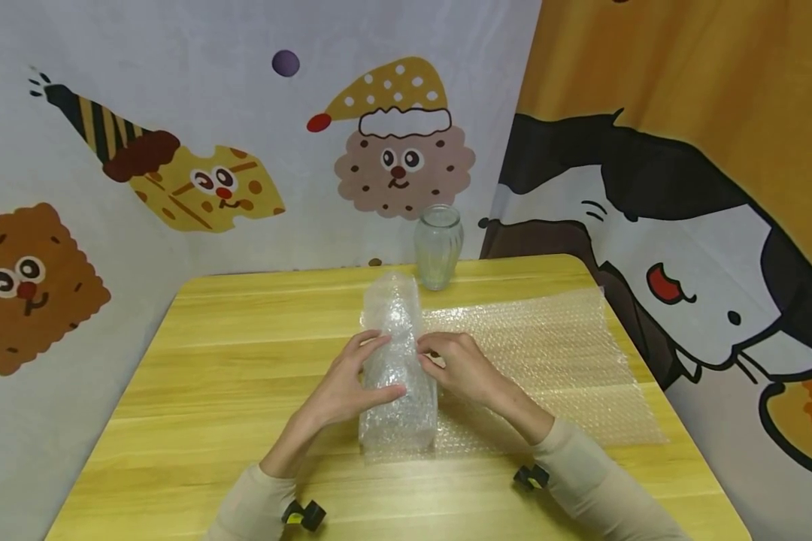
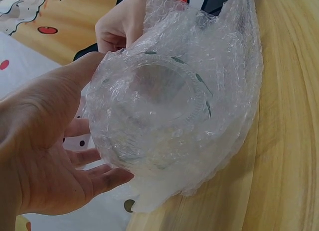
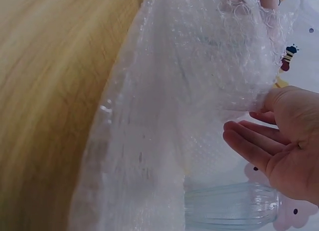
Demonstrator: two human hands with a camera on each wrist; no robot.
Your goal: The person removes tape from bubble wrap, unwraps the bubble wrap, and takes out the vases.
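A glass vessel (image 2: 162, 91), its round base showing through the film, lies wrapped in a bundle of bubble wrap (image 1: 398, 421). The left hand (image 1: 348, 379) holds this bundle from its left side, thumb across the top and fingers spread along the far part. On the right side, the right hand (image 1: 463, 366) pinches the bubble wrap between thumb and forefinger; its other fingers stay off the film in the right wrist view. The vessel's full shape is hidden under the layers. From the bundle a flat sheet of bubble wrap (image 1: 548, 361) runs off to the right.
An unwrapped clear glass vase (image 1: 438, 252) stands upright at the table's back edge, just behind the bundle. The wooden table (image 1: 230, 361) stretches to both sides. Behind it hangs a cloth (image 1: 230, 45) printed with cartoon figures.
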